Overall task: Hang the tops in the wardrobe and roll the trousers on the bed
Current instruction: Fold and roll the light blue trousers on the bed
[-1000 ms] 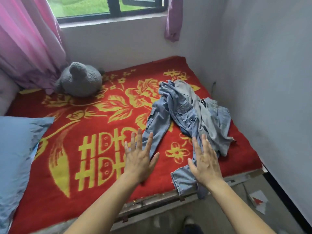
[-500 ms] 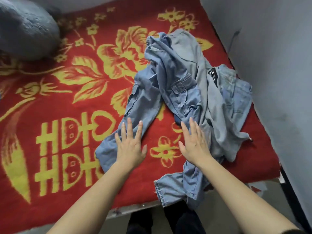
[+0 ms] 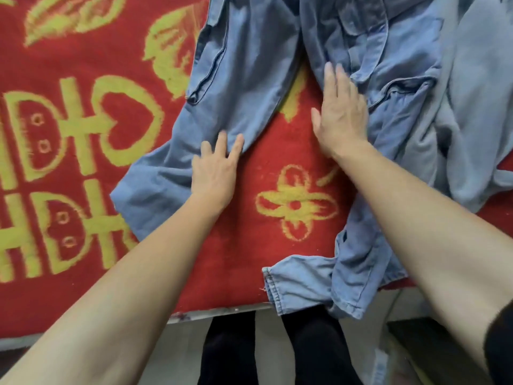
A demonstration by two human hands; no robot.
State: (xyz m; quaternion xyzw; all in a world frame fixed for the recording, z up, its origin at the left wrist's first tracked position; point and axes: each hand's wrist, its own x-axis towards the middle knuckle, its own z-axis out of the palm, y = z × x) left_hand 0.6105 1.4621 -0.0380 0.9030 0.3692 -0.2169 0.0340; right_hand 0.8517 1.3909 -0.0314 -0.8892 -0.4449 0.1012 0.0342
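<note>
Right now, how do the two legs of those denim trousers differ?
The left leg lies fairly flat on the red blanket; the right leg is twisted and bunched. The left leg's cuff lies on the blanket; the right leg's cuff hangs over the bed edge. Both are pale blue denim.

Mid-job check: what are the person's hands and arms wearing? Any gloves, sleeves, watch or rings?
Neither the left hand nor the right hand wears a glove, and no ring or watch shows. The left forearm and right forearm are uncovered. Only a dark sleeve edge shows near the right elbow, at the frame's corner.
</note>
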